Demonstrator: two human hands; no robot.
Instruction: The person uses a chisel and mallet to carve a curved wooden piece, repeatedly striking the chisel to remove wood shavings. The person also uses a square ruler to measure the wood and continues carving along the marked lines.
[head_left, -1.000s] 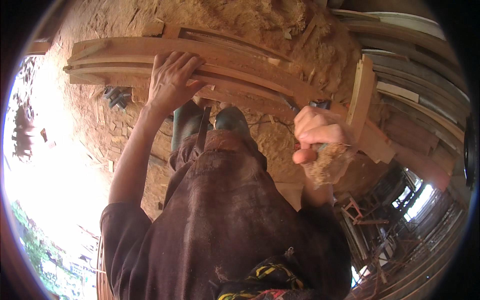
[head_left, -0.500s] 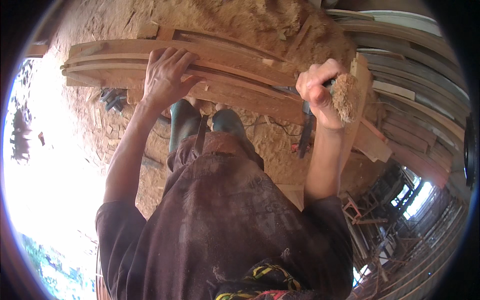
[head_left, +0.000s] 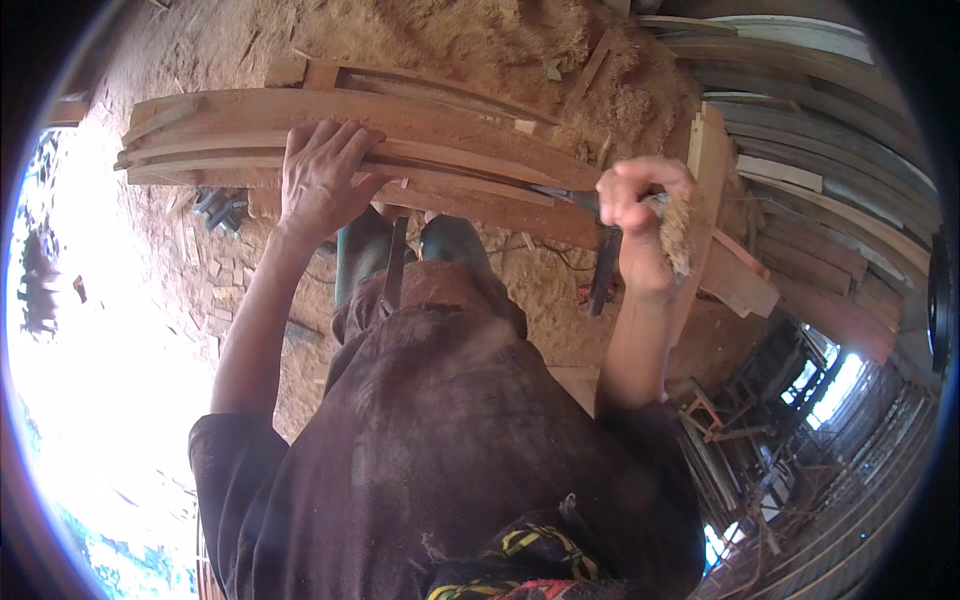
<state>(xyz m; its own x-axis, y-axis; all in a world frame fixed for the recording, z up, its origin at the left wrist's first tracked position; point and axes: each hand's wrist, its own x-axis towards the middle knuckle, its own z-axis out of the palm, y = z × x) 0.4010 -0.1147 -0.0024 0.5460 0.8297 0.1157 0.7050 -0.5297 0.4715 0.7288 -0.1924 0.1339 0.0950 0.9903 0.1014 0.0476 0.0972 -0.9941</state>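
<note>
two bare hands work over a stack of curved wooden planks (head_left: pixel 400 140) lying across a sawdust-strewn floor (head_left: pixel 200 60). the right hand (head_left: pixel 640 205), which half a second ago was raised with its clump of sawdust and shavings (head_left: pixel 678 232) just off the plank end, now sits a little lower and further right, beside an upright board (head_left: pixel 712 170), so the handful appears to have been drawn off the wood. its fingers (head_left: pixel 625 190) are curled tightly round a dark-handled tool (head_left: pixel 605 270) that hangs below the fist, the shavings pressed against the palm side. the left hand (head_left: pixel 322 175) has not moved: fingers (head_left: pixel 330 135) spread flat and open on the upper planks, gripping nothing, steadying the stack above the person's green boots (head_left: pixel 400 250).
</note>
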